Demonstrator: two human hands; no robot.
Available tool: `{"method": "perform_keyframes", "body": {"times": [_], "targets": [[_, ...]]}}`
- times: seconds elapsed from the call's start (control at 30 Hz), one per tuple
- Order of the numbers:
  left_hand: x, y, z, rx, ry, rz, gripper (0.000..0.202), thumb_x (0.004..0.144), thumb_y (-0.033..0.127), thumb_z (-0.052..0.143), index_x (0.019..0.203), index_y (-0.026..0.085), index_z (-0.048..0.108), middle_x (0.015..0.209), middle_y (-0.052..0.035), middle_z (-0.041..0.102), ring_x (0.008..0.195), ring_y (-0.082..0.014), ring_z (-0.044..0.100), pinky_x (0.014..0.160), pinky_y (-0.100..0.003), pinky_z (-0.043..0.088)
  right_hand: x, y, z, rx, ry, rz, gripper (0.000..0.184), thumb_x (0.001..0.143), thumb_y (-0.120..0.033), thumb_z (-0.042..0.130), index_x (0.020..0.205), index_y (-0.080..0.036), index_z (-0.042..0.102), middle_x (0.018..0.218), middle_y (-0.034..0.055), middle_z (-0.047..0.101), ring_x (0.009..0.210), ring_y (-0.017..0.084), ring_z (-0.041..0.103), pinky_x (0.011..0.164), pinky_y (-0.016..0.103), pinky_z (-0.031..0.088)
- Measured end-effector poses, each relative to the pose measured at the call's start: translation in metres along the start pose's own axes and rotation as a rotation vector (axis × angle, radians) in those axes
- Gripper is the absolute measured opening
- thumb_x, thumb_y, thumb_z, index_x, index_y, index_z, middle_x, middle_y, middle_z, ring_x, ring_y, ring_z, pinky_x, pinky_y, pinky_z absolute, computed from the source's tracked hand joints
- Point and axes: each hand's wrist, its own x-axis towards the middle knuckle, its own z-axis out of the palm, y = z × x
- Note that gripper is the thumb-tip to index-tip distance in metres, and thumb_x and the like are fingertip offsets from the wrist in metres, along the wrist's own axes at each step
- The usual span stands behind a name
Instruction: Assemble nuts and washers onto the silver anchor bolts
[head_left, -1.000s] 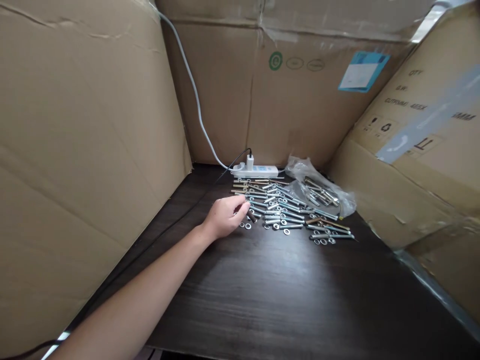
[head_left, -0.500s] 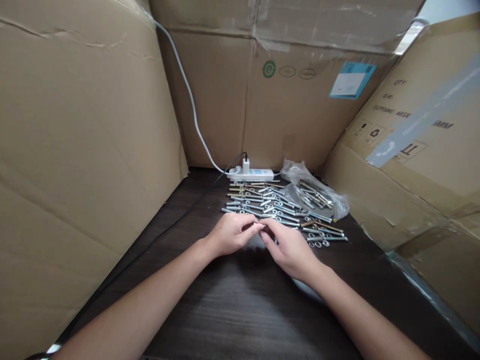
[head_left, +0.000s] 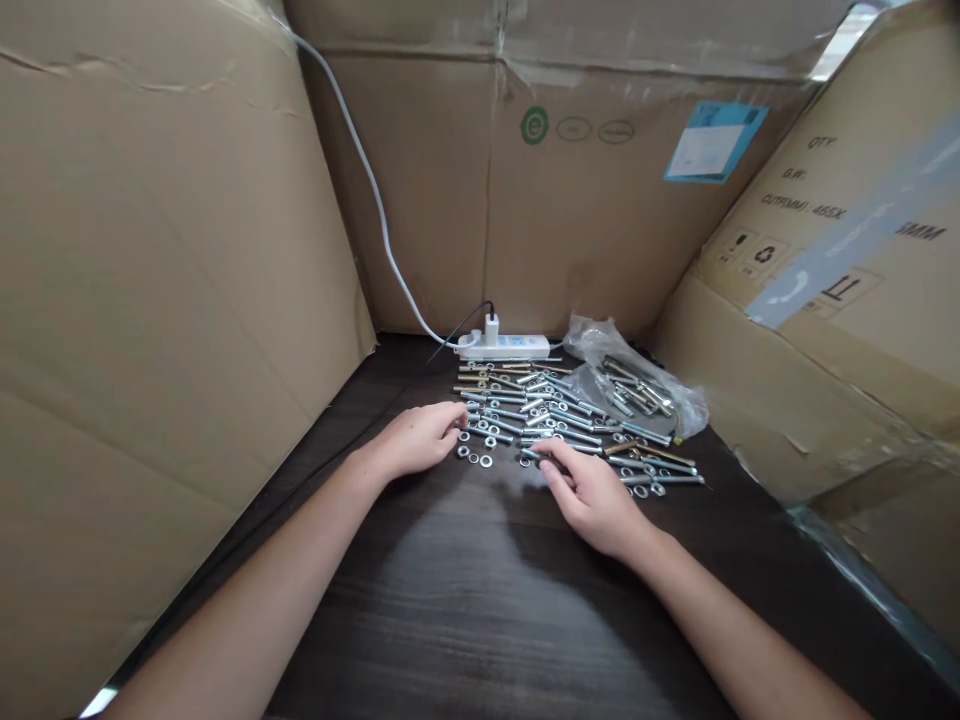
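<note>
My left hand (head_left: 416, 440) lies released, loosely curled; flat, shiny ring washers (head_left: 474, 457) sit just ahead of its fingertips. Fingertips of my right hand (head_left: 592, 492) touch a slender metal bolt (head_left: 534, 455); I cannot tell whether they grip it.

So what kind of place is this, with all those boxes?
Probably a storeroom or packing corner. Big brown cardboard boxes wall in a dark wooden table, where silver metal bolts and washers lie spread beside a clear plastic bag of more.

The dark wooden table (head_left: 480, 600) bears scattered bolts (head_left: 555, 415), loose washers (head_left: 476, 458), a plastic bag (head_left: 637, 385) and a white power strip (head_left: 506, 346).
</note>
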Motion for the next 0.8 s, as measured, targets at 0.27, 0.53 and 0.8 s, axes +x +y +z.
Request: {"method": "perform_keyframes", "body": {"times": [0.27,0.53,0.8], "targets": [[0.0,0.003,-0.001,0.003,-0.003,0.011,0.015,0.081,0.021,0.045,0.086,0.022,0.059,0.081,-0.0001,0.063,0.07,-0.0158,0.056,0.061,-0.025,0.038,-0.001,-0.004,0.0,0.031,-0.036,-0.026,0.022,0.091,-0.029,0.039,0.102,-0.022,0.056,0.066,-0.0016,0.058,0.057,0.015,0.053,0.055,0.025,0.035],[-0.006,0.023,0.0,0.042,-0.085,0.134,0.013,0.083,0.022,0.047,0.09,0.023,0.057,0.088,0.001,0.061,0.075,-0.0148,0.056,0.066,-0.024,0.04,0.0,-0.003,0.0,0.049,-0.013,-0.009,0.021,0.089,-0.032,0.042,0.101,-0.023,0.058,0.076,0.0,0.064,0.063,0.015,0.057,0.061,0.025,0.042],[-0.007,0.031,0.004,0.1,-0.149,0.181,0.017,0.086,0.028,0.05,0.101,0.025,0.057,0.098,-0.0012,0.056,0.087,-0.0168,0.056,0.074,-0.025,0.043,0.002,0.001,0.005,0.052,-0.022,-0.023,0.021,0.089,-0.034,0.046,0.099,-0.024,0.06,0.086,0.001,0.069,0.072,0.017,0.062,0.066,0.026,0.046]]}}
